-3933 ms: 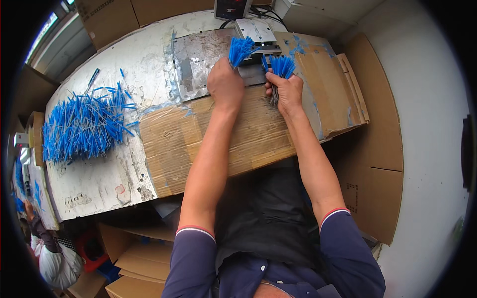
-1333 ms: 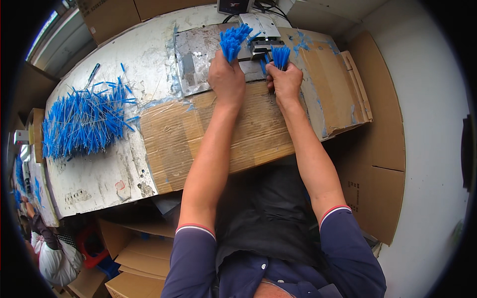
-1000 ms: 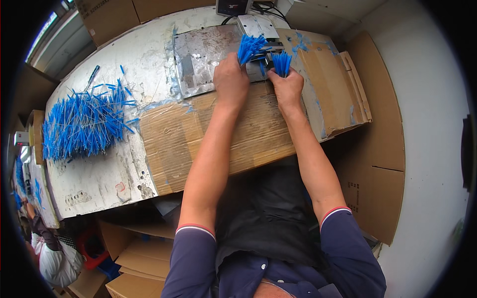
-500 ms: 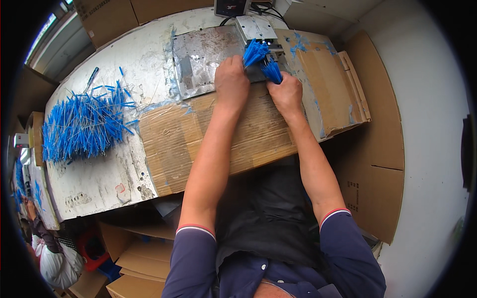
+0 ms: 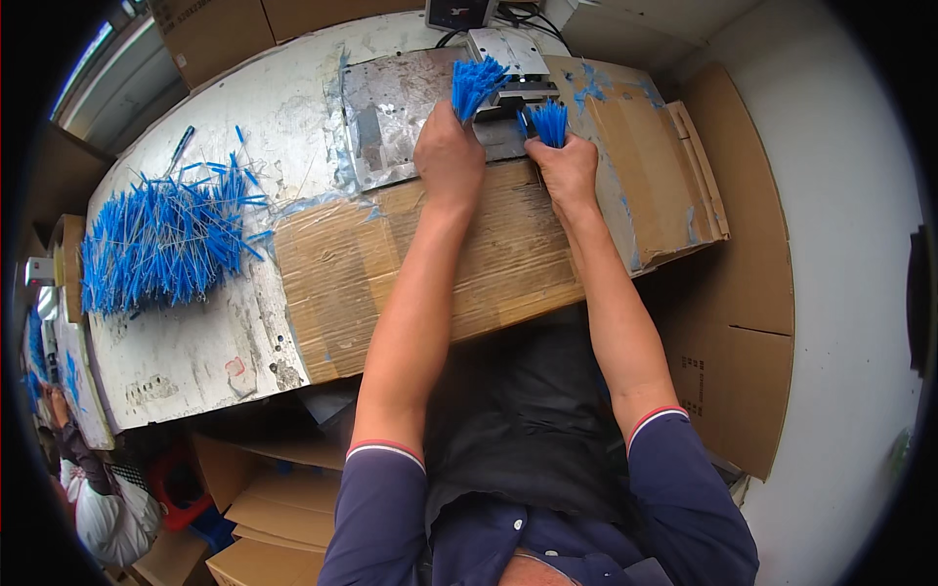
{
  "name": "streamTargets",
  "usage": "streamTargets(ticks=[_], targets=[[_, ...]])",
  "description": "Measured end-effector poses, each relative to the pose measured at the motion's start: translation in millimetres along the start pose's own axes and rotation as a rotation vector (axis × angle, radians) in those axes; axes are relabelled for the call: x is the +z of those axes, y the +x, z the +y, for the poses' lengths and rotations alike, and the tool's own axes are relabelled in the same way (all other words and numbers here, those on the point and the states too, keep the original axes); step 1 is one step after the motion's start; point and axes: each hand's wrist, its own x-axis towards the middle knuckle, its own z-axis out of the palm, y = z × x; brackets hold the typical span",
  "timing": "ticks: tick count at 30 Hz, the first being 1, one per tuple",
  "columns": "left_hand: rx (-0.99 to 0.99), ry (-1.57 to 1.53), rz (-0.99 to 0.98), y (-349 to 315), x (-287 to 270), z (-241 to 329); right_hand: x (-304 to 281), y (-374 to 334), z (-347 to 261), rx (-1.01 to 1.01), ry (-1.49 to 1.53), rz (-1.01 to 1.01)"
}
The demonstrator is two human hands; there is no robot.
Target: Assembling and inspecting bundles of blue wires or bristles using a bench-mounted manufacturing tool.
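My left hand (image 5: 449,156) is closed round a bundle of blue-sleeved wires (image 5: 476,86), whose blue ends fan out above the fist. In my right hand (image 5: 569,166) is a smaller bunch of the same wires (image 5: 549,123), gripped with its blue tips upward. Both hands are over the near edge of a scuffed metal plate (image 5: 405,88), a short gap apart. Just beyond them stands a small metal machine (image 5: 508,54) with a flat light-coloured top. The lower parts of both bundles are hidden in my fingers.
A large heap of blue-sleeved wires (image 5: 166,244) lies on the white table (image 5: 225,342) at the left. Flattened cardboard (image 5: 420,264) covers the near edge, and more cardboard (image 5: 635,156) lies at right. Another person's hand (image 5: 61,405) shows at far left.
My left hand has shifted slightly left, and its bundle now fans more upright. The bunch in my right hand has swung from leaning left to pointing up. The two bundles are farther apart.
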Motion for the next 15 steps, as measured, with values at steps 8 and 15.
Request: streamTargets(ticks=[8,15], targets=[[0.035,0.031,0.009,0.9,-1.2,0.3,9.5,5.7,0.7,0.036,0.086,0.040],[0.123,0.077,-0.017,-1.1,-1.4,2.9,5.4,4.4,-1.9,0.092,0.204,0.008]])
